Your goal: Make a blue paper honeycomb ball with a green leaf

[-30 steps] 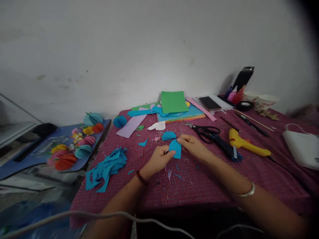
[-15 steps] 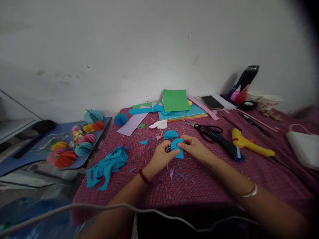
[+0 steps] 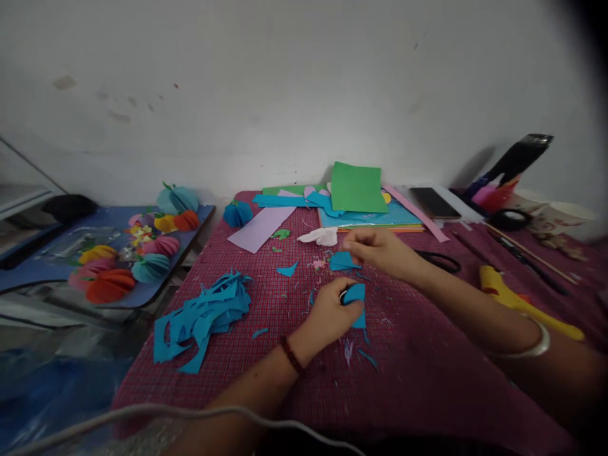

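Observation:
My left hand (image 3: 332, 313) is closed on a folded blue paper piece (image 3: 357, 304) with a curved upper edge. A small dark thing with a light rim shows at its fingers; I cannot make out what it is. Just beyond, blue cut paper (image 3: 342, 261) lies on the cloth. My right hand (image 3: 380, 250) is over its right edge, thumb and fingers pinched together; whatever is between them is hidden. Behind my right forearm, a black handle loop of the scissors (image 3: 441, 261) shows. Left of my hands lies a heap of blue paper offcuts (image 3: 209, 316).
Coloured sheets (image 3: 358, 187), a lilac strip (image 3: 261, 231) and a white crumpled tissue (image 3: 323, 237) lie at the back. A yellow glue gun (image 3: 527, 304) and phone (image 3: 434, 202) are at right. Paper balls (image 3: 111, 285) sit on the blue table. A white cable (image 3: 190, 411) crosses in front.
My right hand has let go of the folded blue piece and moved up to the other blue paper. My left hand keeps the piece, now lower and nearer. The view has shifted left.

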`<action>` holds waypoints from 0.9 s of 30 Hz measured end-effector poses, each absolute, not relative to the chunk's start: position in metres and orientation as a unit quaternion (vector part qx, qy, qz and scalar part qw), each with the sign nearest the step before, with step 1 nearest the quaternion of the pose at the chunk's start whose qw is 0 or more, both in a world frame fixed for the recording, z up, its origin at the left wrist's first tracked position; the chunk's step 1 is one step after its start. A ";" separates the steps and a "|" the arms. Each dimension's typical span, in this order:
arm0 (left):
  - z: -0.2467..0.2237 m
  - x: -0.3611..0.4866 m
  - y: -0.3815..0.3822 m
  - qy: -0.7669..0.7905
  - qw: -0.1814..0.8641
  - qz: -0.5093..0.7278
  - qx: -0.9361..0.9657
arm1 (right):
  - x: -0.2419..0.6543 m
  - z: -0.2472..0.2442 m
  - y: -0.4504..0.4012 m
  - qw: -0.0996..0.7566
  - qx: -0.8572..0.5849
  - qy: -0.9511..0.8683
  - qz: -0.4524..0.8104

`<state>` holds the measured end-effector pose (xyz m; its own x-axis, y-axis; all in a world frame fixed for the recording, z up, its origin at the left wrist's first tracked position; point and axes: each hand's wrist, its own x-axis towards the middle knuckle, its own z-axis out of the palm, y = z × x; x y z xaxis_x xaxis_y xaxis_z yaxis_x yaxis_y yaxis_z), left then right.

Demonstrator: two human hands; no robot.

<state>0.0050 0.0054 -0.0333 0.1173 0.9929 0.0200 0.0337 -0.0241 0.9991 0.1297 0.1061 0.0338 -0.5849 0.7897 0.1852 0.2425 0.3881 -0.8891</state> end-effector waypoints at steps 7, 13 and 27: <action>-0.031 -0.004 0.004 0.490 0.569 0.445 0.487 | 0.012 0.036 0.142 0.103 -0.220 -0.957 0.162; -0.027 0.002 -0.005 0.487 0.637 0.379 0.462 | -0.026 0.007 0.164 0.028 -0.166 -0.972 0.163; -0.006 -0.019 -0.003 0.429 0.713 0.364 0.417 | 0.033 0.026 0.161 0.172 -0.247 -0.841 0.450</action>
<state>-0.0191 -0.0027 -0.0057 0.3658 0.8782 -0.3081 -0.1617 0.3860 0.9082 0.0329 0.1608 0.0264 -0.8185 0.5706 0.0675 0.2601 0.4726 -0.8420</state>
